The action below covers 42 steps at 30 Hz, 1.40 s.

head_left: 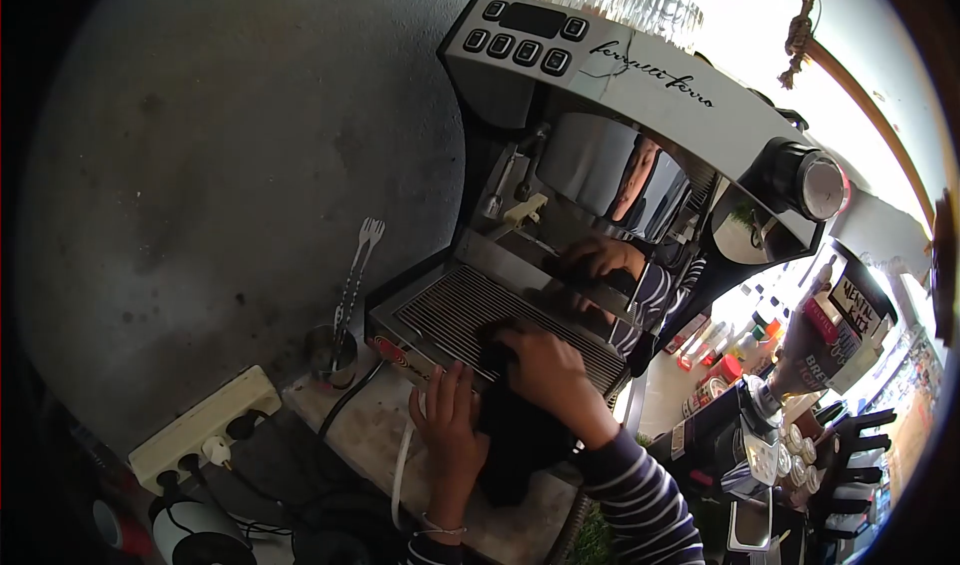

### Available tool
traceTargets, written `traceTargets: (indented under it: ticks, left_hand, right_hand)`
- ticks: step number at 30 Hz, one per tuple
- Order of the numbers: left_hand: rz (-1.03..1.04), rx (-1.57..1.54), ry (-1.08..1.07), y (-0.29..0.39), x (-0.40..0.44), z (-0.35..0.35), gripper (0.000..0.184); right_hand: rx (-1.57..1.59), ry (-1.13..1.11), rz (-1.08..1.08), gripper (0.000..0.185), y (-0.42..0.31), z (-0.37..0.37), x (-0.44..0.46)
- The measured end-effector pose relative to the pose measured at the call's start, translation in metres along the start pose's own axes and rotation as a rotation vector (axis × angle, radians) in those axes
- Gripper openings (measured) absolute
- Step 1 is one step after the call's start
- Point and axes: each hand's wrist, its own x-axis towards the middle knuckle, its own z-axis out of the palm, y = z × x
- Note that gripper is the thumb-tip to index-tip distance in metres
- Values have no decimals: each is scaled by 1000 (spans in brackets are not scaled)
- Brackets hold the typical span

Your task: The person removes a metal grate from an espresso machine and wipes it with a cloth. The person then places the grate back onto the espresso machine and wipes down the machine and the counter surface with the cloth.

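Note:
A black cloth point(520, 435) hangs over the front edge of an espresso machine's slotted drip tray point(440, 310). My right hand point(550, 375) reaches onto the tray with its fingers bent over the cloth, pressing it against the slats. To the left of the cloth, my left hand point(448, 420) rests against the machine's front edge, its fingers stretched out and nothing in them. The espresso machine point(680, 70) stands above, with buttons and lettering on its pale panel. Its shiny back panel mirrors a hand and a striped sleeve.
Left of the machine, a metal cup point(330, 355) holds a long twisted bar spoon point(350, 275). A power strip point(205, 430) with plugs and cables lies lower left. Clear glasses point(660, 13) stand on top. A coffee grinder point(800, 355), bottles and jars crowd the right.

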Motion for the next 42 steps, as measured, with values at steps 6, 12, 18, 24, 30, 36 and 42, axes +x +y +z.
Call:
traceTargets:
  ticks: [6, 12, 18, 24, 30, 36, 42]
  left_hand:
    - [56, 92, 95, -4, 4, 8, 33]
    - [57, 31, 119, -2, 5, 11, 31]
    - [29, 41, 106, -2, 3, 10, 30]
    - [113, -25, 167, -18, 6, 17, 34]
    - [303, 53, 81, 0, 30, -15, 30]
    - [359, 79, -240, 15, 63, -33, 23]
    - [411, 78, -369, 13, 80, -29, 22]
  right_hand:
    - [-130, -12, 75, 32, 5, -21, -40]
    - [-134, 37, -4, 31, 1, 2, -7]
    - [-243, 112, -42, 27, -26, 25, 18]
    - [-73, 440, -146, 36, -53, -17, -76]
    - [149, 368, -473, 37, -78, -68, -174]
    - [395, 246, -521, 37, -73, -66, -200]
    - [430, 311, -534, 38, -66, -72, -209]
